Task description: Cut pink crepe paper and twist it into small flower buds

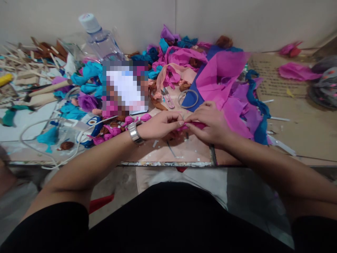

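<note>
My left hand [160,125], with a metal watch [135,132] on the wrist, pinches one end of a small rolled piece of magenta crepe paper [193,124]. My right hand [210,123] is closed over the other end of the same piece. The two hands meet over the table's near edge, fingertips touching. Just beyond them lie small thread snips [167,98] and a grey ring [187,98]. A large magenta paper sheet [223,72] lies behind my right hand.
Piles of blue, purple and magenta paper flowers [86,88] cover the table's left and back. A clear plastic bottle [101,40] stands at the back left. Wooden sticks [39,56] and a white cable [44,123] lie at the left. Cardboard [295,116] covers the right side.
</note>
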{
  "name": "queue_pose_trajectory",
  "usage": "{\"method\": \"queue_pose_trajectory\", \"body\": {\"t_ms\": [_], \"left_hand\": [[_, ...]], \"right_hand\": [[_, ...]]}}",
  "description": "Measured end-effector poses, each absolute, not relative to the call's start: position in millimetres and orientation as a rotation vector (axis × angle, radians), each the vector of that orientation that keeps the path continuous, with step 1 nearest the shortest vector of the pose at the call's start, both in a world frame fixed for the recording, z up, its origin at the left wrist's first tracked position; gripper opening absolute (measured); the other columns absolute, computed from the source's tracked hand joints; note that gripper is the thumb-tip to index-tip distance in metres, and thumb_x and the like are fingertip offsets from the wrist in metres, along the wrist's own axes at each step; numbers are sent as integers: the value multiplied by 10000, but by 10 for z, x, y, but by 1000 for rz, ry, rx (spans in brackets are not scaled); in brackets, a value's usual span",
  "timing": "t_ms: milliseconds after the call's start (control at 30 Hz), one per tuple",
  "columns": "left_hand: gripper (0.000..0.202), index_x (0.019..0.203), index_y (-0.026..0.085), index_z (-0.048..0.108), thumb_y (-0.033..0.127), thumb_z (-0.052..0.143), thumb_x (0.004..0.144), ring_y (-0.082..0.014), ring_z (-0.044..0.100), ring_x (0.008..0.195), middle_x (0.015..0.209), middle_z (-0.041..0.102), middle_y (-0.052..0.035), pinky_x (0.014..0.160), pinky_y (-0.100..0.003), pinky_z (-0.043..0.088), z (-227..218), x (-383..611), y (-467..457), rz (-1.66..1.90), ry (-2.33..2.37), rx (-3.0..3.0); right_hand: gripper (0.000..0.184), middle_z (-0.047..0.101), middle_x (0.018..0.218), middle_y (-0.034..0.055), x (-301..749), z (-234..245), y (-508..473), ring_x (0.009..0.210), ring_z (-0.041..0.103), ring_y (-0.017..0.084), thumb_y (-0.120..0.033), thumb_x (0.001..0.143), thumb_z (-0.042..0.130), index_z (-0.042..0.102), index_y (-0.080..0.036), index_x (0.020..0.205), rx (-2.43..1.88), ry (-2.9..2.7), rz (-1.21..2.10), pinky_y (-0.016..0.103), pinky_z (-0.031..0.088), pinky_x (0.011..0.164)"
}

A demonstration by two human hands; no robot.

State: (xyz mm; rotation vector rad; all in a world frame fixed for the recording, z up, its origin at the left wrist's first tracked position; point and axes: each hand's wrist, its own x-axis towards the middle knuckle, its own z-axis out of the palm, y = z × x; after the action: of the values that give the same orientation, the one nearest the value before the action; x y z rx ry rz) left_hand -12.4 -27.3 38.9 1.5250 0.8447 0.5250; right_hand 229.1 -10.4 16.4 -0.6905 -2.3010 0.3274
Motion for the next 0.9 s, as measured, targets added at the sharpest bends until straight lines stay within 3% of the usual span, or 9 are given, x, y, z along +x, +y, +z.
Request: {"method": "queue_pose_trajectory", "body": {"t_ms": [133,433,700,900], "left_hand": [[470,889,163,673,615,664,1017,-151,741,683,816,755,-51,618,-241,602,387,-125,-274,538,845,1602],[381,877,161,694,488,609,1053,-134,638,723,789,682,-20,687,-239,521,356,-162,-228,584,898,1919],[369,947,171,706,508,601,1053,-155,646,760,868,731,-34,715,-268,490,404,-138,-299,604,943,2007],[332,993,163,728,432,547,1068,-166,634,733,847,742,-44,699,-292,427,416,-117,-362,564,997,2359]], "right_hand": [[98,864,971,2,2293,158,-102,895,752,252,-331,1031,693,782,-298,1006,-701,-2308,328,550,441,1013],[81,855,978,19,2308,154,-99,888,737,240,-307,1053,688,760,-275,1036,-633,-2304,283,534,428,994],[90,842,936,14,2304,161,-98,883,740,237,-312,1052,689,768,-282,1024,-618,-2296,251,527,441,989],[83,846,933,4,2304,154,-98,887,738,234,-313,1039,709,770,-277,996,-634,-2324,273,529,433,1012]]}}
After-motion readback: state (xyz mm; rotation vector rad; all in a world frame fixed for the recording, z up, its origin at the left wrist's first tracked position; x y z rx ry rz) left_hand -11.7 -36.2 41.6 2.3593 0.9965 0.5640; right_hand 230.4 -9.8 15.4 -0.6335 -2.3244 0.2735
